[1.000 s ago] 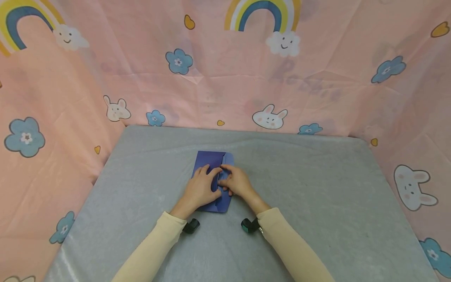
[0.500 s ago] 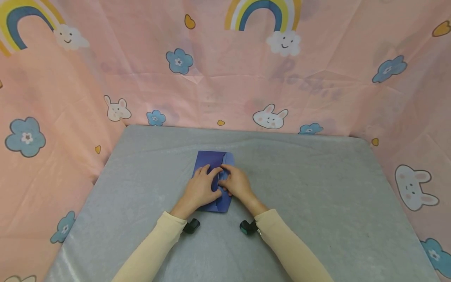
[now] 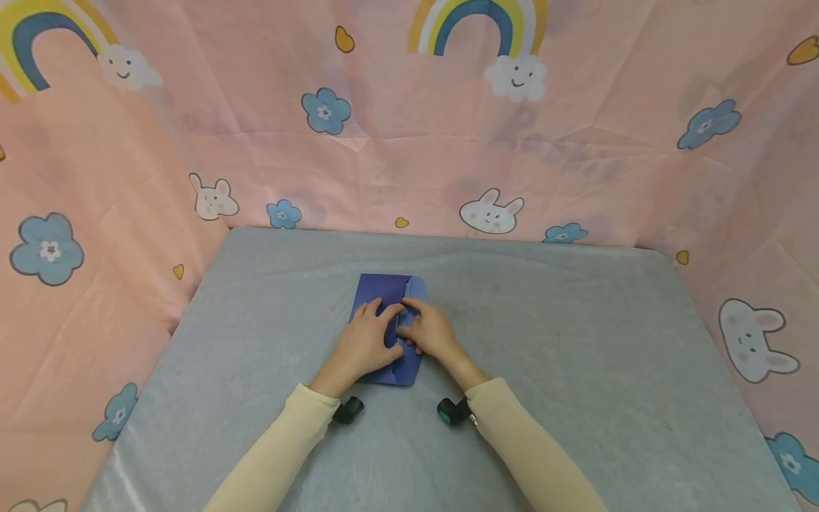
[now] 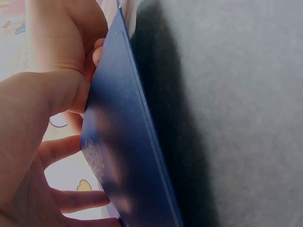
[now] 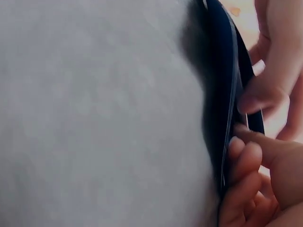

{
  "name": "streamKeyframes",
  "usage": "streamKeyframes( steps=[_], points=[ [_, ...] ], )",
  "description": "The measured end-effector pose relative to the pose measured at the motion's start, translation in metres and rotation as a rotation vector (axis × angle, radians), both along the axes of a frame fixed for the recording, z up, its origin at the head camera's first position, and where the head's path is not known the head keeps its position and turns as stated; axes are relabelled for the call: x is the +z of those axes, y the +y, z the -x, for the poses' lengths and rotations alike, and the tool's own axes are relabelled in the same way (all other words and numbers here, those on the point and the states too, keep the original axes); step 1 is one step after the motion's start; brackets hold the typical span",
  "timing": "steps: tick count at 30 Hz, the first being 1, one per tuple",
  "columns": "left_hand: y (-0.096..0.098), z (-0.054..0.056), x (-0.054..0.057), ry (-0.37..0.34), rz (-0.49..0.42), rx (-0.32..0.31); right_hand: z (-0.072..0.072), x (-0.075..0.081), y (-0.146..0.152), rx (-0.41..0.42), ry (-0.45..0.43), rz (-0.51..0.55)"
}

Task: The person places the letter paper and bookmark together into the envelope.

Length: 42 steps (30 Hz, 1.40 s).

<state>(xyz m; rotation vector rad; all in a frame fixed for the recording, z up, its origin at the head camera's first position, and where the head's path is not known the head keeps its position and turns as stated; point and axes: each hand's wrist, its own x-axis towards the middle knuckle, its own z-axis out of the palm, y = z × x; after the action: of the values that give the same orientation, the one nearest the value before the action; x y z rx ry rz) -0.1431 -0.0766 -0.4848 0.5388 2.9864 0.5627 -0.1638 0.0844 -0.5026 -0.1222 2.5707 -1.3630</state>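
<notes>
A blue-purple envelope (image 3: 384, 286) lies on the grey table, its lighter flap (image 3: 417, 287) folded out to the right. Over the body of the envelope rests my left hand (image 3: 363, 344). Its fingers are spread and arched, and the thumb reaches the opening edge. My right hand (image 3: 434, 331) comes from the flap side with curled fingers. In the right wrist view its thumb and fingertips (image 5: 248, 156) pinch at the flap beside the opening, close to the left thumb (image 5: 253, 101). The envelope's edge stands a little off the table there. What lies inside is hidden.
The grey cloth-covered table (image 3: 563, 355) spreads around the envelope. A pink patterned curtain (image 3: 397, 163) hangs along the back and both sides. Small black devices (image 3: 348, 410) sit at both wrists.
The right forearm shifts slightly left and then back. Both hands keep nearly the same places on the envelope, which stays put.
</notes>
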Motion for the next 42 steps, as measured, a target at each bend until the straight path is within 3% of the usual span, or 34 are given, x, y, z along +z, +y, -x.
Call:
streamKeyframes(
  steps=[5, 19, 34, 42],
  points=[
    [0.0, 0.0, 0.0, 0.007, 0.0, 0.0, 0.003, -0.001, 0.003, 0.0, -0.059, 0.078],
    [-0.002, 0.0, 0.0, -0.01, -0.022, -0.002, -0.001, -0.001, -0.005, -0.006, 0.052, -0.091],
    [-0.001, 0.0, -0.001, 0.002, 0.013, 0.019, 0.001, -0.007, 0.004, 0.016, -0.004, 0.071],
    [0.0, 0.002, 0.003, -0.02, -0.019, 0.031, 0.002, -0.007, 0.012, 0.013, 0.009, 0.135]
  ],
)
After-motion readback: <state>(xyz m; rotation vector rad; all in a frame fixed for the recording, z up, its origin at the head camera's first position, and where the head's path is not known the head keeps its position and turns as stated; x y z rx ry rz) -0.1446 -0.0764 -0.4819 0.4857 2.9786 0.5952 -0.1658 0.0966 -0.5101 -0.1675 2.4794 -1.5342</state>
